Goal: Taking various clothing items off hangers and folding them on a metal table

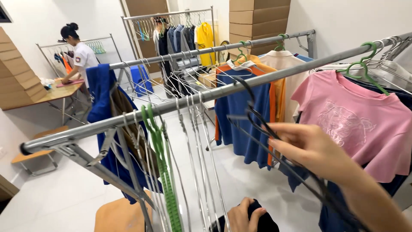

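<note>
A white tiled floor (257, 180) runs under several metal garment rails in a pale-walled room. The nearest rail (171, 105) crosses the view from its capped low end at the left to the upper right edge; a second rail (206, 49) runs behind it, and two more stand against the far wall. At the far left a person in a white shirt (81, 56) bends over a wooden table (51, 94), hands at its near edge. A wooden stool (36, 154) stands beneath, and an orange-brown seat (118, 217) shows at the bottom.

The right hand (311, 146) is closed around a black hanger (257, 120), fingers pinching its thin wire frame just below the nearest rail, about midway along; the hook curls up to the rail. The hanger is slim, dark and bare, its lower bar slanting down along the forearm. The left hand (240, 217), at the bottom edge, grips a bunched dark cloth (264, 221), fingers curled over it.

Along the rail's left half hang empty silver wire hangers (193, 141) and a green plastic hanger (161, 159), with a blue garment (101, 99) near the end. To the right hang a pink t-shirt (360, 120) on a green hanger, and a blue and orange shirt (240, 111) behind.

Stacked brown cardboard boxes (259, 19) rise at the top centre against the wall; another stepped stack (17, 77) fills the left edge.
</note>
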